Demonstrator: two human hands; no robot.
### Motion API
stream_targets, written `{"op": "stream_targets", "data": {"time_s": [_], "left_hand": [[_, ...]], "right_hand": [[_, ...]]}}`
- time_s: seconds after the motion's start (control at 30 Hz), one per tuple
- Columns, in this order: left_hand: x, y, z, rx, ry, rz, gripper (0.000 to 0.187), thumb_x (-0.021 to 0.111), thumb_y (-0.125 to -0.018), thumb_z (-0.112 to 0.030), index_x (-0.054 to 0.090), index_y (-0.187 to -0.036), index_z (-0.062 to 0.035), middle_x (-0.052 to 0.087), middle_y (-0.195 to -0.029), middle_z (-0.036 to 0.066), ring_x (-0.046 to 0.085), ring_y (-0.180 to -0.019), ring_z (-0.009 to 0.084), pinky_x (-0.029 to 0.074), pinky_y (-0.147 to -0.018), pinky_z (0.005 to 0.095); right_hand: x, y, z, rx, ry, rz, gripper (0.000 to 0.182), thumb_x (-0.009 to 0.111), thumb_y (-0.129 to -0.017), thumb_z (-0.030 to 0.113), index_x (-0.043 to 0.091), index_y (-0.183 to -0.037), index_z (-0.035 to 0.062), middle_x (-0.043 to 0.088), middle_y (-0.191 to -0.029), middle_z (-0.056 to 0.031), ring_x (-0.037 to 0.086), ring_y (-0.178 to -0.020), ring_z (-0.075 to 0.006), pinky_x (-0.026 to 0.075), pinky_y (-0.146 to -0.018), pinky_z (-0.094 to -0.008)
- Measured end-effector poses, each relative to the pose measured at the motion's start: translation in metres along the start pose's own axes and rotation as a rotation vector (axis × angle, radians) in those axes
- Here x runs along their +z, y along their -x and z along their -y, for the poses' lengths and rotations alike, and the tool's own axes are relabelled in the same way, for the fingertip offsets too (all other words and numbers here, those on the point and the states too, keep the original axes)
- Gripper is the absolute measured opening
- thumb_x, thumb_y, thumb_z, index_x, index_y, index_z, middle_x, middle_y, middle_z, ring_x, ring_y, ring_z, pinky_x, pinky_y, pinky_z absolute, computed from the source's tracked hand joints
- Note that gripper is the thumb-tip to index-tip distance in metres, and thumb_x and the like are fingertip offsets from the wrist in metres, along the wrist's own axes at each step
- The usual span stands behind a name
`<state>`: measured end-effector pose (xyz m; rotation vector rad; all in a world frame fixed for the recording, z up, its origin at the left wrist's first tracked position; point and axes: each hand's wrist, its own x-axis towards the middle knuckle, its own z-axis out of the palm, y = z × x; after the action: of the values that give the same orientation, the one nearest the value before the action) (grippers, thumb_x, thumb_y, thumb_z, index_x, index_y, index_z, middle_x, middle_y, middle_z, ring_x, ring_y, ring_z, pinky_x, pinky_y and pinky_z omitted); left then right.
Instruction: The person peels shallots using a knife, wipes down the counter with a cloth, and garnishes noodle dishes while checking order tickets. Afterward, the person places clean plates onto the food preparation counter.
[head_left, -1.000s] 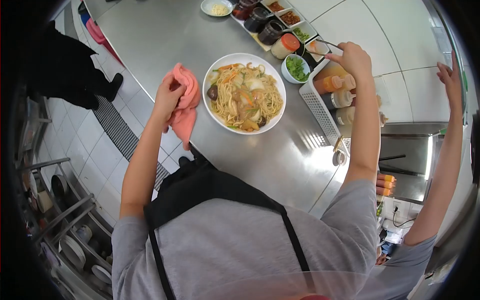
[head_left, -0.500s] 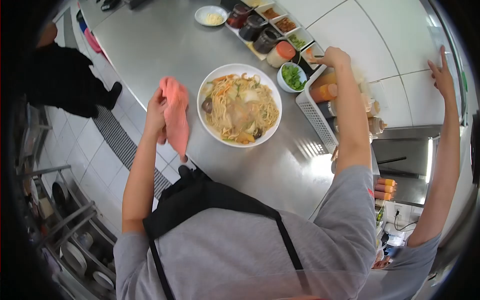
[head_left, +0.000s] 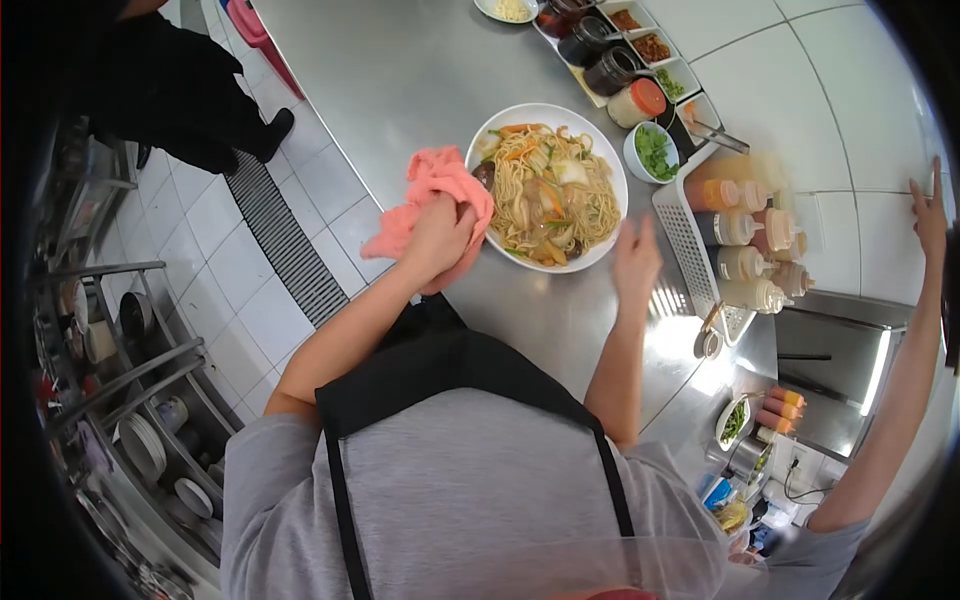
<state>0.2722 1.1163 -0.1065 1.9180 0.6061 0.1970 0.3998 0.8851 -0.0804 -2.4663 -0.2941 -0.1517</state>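
Observation:
My left hand (head_left: 442,232) is closed on a pink cloth (head_left: 400,222), bunched up at the left rim of a white plate (head_left: 492,122). Stir-fried noodles (head_left: 555,200) with carrot strips, cabbage, mushroom and other vegetables fill the plate. Close to the plate's lower right rim is my right hand (head_left: 637,262), smeared by motion. Its fingers point up and away from me, and I cannot make out whether they are spread or pressed together. Nothing plainly shows in it. Just beyond the plate stands a small bowl of chopped green herbs (head_left: 655,152).
A white basket (head_left: 694,240) of squeeze bottles (head_left: 742,228) stands right of the plate. Beyond it are jars (head_left: 610,72) and white condiment trays (head_left: 672,80). Another person's arm (head_left: 895,350) reaches up the tiled wall. A person in black (head_left: 170,95) is across the counter's left edge.
My right hand has come back from the condiment trays to the plate's right side. My left hand has brought the cloth up against the plate's left rim. The view has shifted.

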Motion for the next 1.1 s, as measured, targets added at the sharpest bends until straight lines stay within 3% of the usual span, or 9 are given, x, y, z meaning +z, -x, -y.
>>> {"op": "stream_targets", "data": {"time_s": [0.13, 0.23, 0.4, 0.47, 0.5, 0.73, 0.83, 1.0, 1.1], "left_hand": [[-0.007, -0.036, -0.004, 0.057, -0.025, 0.008, 0.027, 0.049, -0.076, -0.019, 0.055, -0.075, 0.0067, 0.057, -0.069, 0.021, 0.057, -0.063, 0.0315, 0.043, -0.055, 0.039], [-0.017, -0.07, -0.003, 0.134, -0.197, 0.131, 0.02, 0.051, -0.07, -0.015, 0.057, -0.075, 0.0032, 0.057, -0.067, 0.018, 0.056, -0.063, 0.0308, 0.044, -0.058, 0.0388], [-0.028, -0.126, -0.007, 0.424, -0.371, 0.043, 0.018, 0.054, -0.067, -0.015, 0.058, -0.074, 0.0017, 0.058, -0.075, 0.019, 0.056, -0.07, 0.0343, 0.044, -0.063, 0.0388], [-0.033, -0.144, -0.015, 0.397, -0.486, 0.242, 0.017, 0.054, -0.069, -0.014, 0.058, -0.074, 0.0011, 0.059, -0.077, 0.018, 0.057, -0.071, 0.0329, 0.044, -0.063, 0.0382], [-0.034, -0.153, -0.015, 0.392, -0.493, 0.236, 0.017, 0.054, -0.069, -0.014, 0.058, -0.074, 0.0011, 0.059, -0.077, 0.018, 0.057, -0.071, 0.0329, 0.044, -0.063, 0.0382], [-0.022, -0.2, -0.031, 0.526, -0.549, 0.5, 0.018, 0.053, -0.071, -0.018, 0.062, -0.078, -0.0041, 0.06, -0.076, 0.016, 0.058, -0.069, 0.0303, 0.044, -0.062, 0.0384], [-0.012, -0.199, -0.046, 0.568, -0.587, 0.574, 0.017, 0.054, -0.072, -0.017, 0.061, -0.078, -0.0027, 0.06, -0.073, 0.016, 0.058, -0.066, 0.029, 0.045, -0.06, 0.037], [-0.01, -0.208, -0.026, 0.508, -0.543, 0.621, 0.016, 0.053, -0.073, -0.015, 0.06, -0.078, -0.0009, 0.06, -0.071, 0.015, 0.058, -0.064, 0.0262, 0.045, -0.059, 0.0343], [-0.027, -0.187, -0.003, 0.353, -0.274, 0.581, 0.018, 0.052, -0.073, -0.015, 0.06, -0.079, 0.0, 0.059, -0.069, 0.016, 0.057, -0.06, 0.0272, 0.045, -0.058, 0.0352]], "right_hand": [[0.006, 0.028, 0.021, 0.309, -0.3, 0.236, 0.049, 0.044, -0.08, 0.01, 0.032, -0.127, 0.0019, 0.054, -0.056, -0.0102, 0.053, -0.047, -0.0152, 0.042, -0.041, -0.0296], [0.001, 0.01, 0.01, 0.263, -0.381, 0.358, 0.055, 0.042, -0.077, 0.005, 0.028, -0.13, 0.0035, 0.056, -0.066, -0.0094, 0.053, -0.048, -0.0123, 0.04, -0.037, -0.0264], [0.005, -0.05, -0.009, 0.148, -0.288, 0.555, 0.061, 0.046, -0.072, 0.005, 0.028, -0.13, 0.0031, 0.058, -0.075, -0.0102, 0.055, -0.052, -0.0125, 0.043, -0.039, -0.0253], [0.025, -0.081, -0.039, -0.157, -0.203, 0.676, 0.065, 0.048, -0.07, 0.005, 0.027, -0.131, 0.0027, 0.059, -0.075, -0.0105, 0.056, -0.055, -0.0134, 0.046, -0.042, -0.0253], [0.014, -0.086, -0.007, 0.019, -0.211, 0.785, 0.065, 0.047, -0.07, 0.003, 0.027, -0.131, 0.0051, 0.058, -0.074, -0.0106, 0.056, -0.054, -0.0138, 0.048, -0.044, -0.0263], [0.029, -0.138, 0.058, -0.194, 0.083, 1.026, 0.064, 0.047, -0.071, -0.001, 0.032, -0.131, 0.0175, 0.056, -0.073, -0.0088, 0.053, -0.052, -0.0117, 0.046, -0.045, -0.0263], [0.067, -0.16, 0.063, -0.802, 0.219, 0.885, 0.061, 0.045, -0.069, -0.001, 0.04, -0.125, 0.0207, 0.06, -0.091, -0.0146, 0.059, -0.072, -0.0281, 0.047, -0.066, -0.035], [0.079, -0.163, 0.11, -0.79, 0.49, 0.894, 0.051, 0.046, -0.069, 0.0, 0.051, -0.115, 0.021, 0.059, -0.094, -0.0162, 0.057, -0.081, -0.0319, 0.044, -0.073, -0.0358], [0.067, -0.15, 0.081, -0.679, 0.094, 0.444, 0.034, 0.048, -0.075, 0.007, 0.055, -0.108, 0.0104, 0.06, -0.083, -0.0174, 0.057, -0.075, -0.0305, 0.045, -0.069, -0.0344]]}}
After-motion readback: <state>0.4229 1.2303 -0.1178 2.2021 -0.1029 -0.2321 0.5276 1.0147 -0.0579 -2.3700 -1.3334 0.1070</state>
